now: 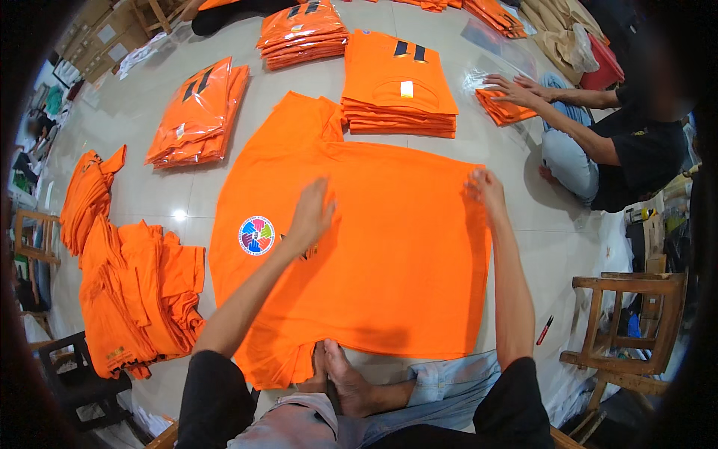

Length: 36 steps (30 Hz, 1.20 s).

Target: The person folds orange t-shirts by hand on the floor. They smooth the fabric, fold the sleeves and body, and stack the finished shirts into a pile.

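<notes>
An orange T-shirt (pixel 404 247) lies spread sideways on the floor before me, with its hem to the right. Its chest bears a round multicoloured hands logo (pixel 256 236) and a dark print partly hidden by my left forearm. Over the middle of the shirt, slightly blurred, is my left hand (pixel 314 216), empty with the thumb apart. My right hand (pixel 487 189) is at the far corner of the hem, fingers curled; whether they pinch the cloth is unclear. One sleeve of the shirt lies against my bare feet (pixel 350 381).
A folded T-shirt stack (pixel 401 84) stands beyond, beside bagged stacks (pixel 303 33) (pixel 193 115). Loose shirts (pixel 137 292) lie at left. Red-handled snippers (pixel 544 330) lie near a wooden stool (pixel 628 325). A seated co-worker (pixel 589 129) handles a folded orange shirt (pixel 505 109) at right.
</notes>
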### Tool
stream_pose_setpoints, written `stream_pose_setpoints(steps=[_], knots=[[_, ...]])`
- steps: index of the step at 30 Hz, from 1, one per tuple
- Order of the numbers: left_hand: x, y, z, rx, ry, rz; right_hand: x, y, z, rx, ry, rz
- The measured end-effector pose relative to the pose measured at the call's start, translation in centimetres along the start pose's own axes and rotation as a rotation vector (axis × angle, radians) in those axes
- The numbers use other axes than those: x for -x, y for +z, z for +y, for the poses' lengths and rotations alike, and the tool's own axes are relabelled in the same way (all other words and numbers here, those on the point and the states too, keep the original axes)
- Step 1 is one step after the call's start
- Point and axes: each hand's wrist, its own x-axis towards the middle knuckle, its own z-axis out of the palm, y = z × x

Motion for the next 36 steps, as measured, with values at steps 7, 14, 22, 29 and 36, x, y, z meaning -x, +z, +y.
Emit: stream_pose_setpoints(steps=[7,14,22,29,36], knots=[[16.0,0.3,11.1,0.193,-0.066,-0.282,20.9,-1.0,5.8,0.105,-0.080,0.040],[23.7,-2.2,6.7,-0.371,-0.294,-0.175,35.5,-5.1,11.3,0.872,-0.234,0.241],[31.8,-8.8,-2.0,-0.478,-0.701,0.224,38.9,-7.0,10.8,1.104,-0.311,0.011],[31.8,-12.0,0.1,-0.251,-0.868,0.530,35.6,-11.4,10.8,1.042,-0.372,-0.374],[33.5,-13.0,-2.1,-0.007,-0.928,0.567,34.4,-11.5,9.6,0.947,-0.395,-0.427]])
